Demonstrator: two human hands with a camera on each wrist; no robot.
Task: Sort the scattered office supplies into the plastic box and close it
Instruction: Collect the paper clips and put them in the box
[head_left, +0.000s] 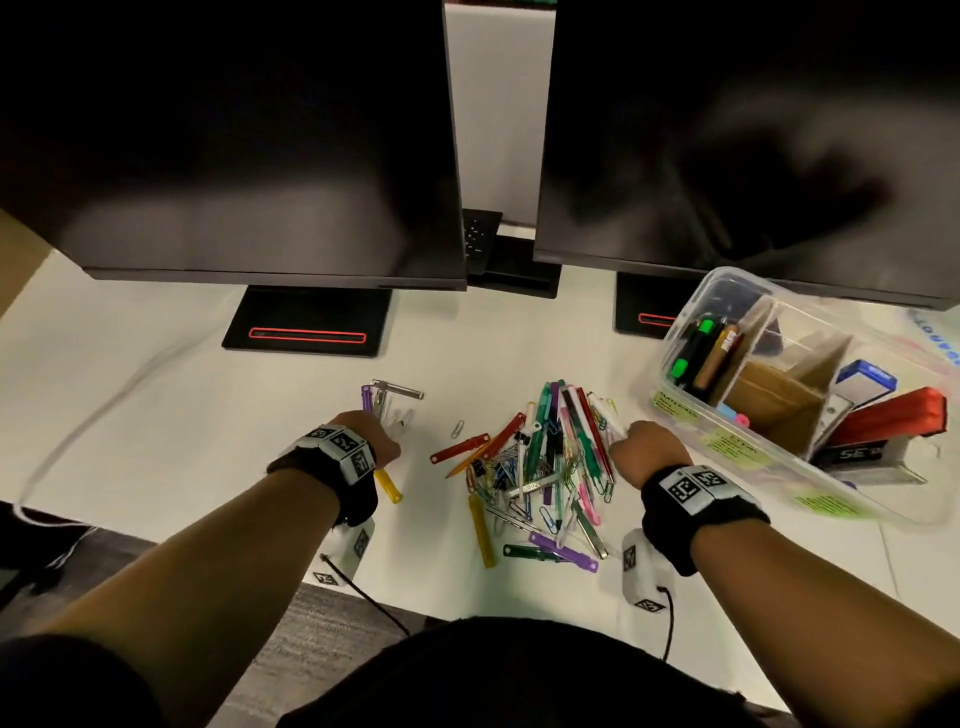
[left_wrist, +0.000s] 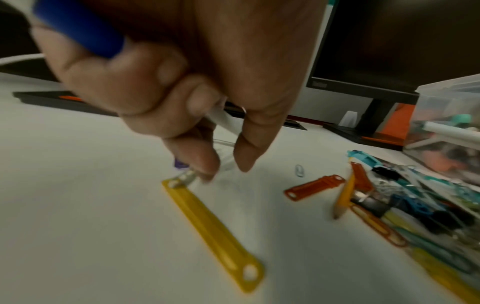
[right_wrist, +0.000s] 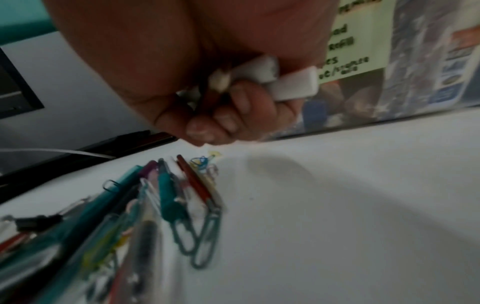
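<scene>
A heap of pens, clips and plastic fasteners (head_left: 540, 467) lies in the middle of the white desk. My left hand (head_left: 376, 439) (left_wrist: 207, 127), left of the heap, grips a bundle of pens (left_wrist: 223, 121), one with a blue cap (left_wrist: 80, 30), with a yellow fastener strip (left_wrist: 213, 232) lying under it. My right hand (head_left: 641, 447) (right_wrist: 221, 115) at the heap's right edge grips several white pens (right_wrist: 280, 82). The clear plastic box (head_left: 691, 415) stands open at the right, with markers (head_left: 698, 353) in one compartment.
Two dark monitors (head_left: 249, 140) on black stands (head_left: 306, 327) overhang the back of the desk. A red stapler (head_left: 888, 421) and a blue-topped stamp (head_left: 867, 384) sit in the box's right end. A white cable (head_left: 88, 415) runs along the left. A lone paperclip (head_left: 457, 428) lies apart.
</scene>
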